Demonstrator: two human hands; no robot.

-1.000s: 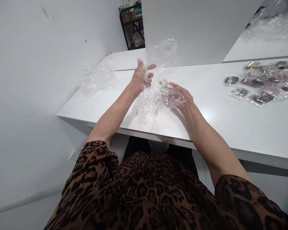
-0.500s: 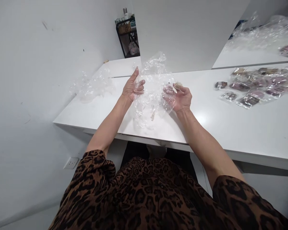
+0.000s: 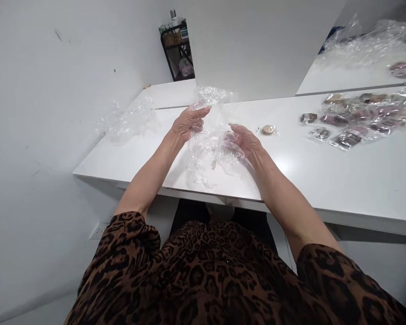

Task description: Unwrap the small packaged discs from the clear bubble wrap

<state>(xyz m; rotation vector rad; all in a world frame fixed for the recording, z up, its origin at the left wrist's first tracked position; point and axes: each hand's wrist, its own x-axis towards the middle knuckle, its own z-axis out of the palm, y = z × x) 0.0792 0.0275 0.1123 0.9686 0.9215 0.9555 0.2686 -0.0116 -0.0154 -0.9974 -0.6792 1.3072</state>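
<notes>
My left hand (image 3: 189, 124) is closed on a crumpled sheet of clear plastic wrap (image 3: 206, 151), its thumb lying across the top. The fingers of my right hand (image 3: 246, 141) are curled against the right side of the same wrap and show blurred through it; its thumb points left. Just right of my right hand, a round tan item in a small clear packet (image 3: 268, 130) lies on the white table. Whether the wrap holds anything is hidden by folds and glare.
A heap of crumpled clear plastic (image 3: 130, 122) sits at the table's left end by the wall. Several small clear packets with pink, brown and tan contents (image 3: 362, 117) lie at the right. An upright white panel (image 3: 257, 49) and a mirror (image 3: 365, 58) stand behind the white table (image 3: 307, 180).
The round tan packet, earlier at my right fingertips, now lies on the table. My left thumb has come down over the wrap, and the wrap's top has sunk lower.
</notes>
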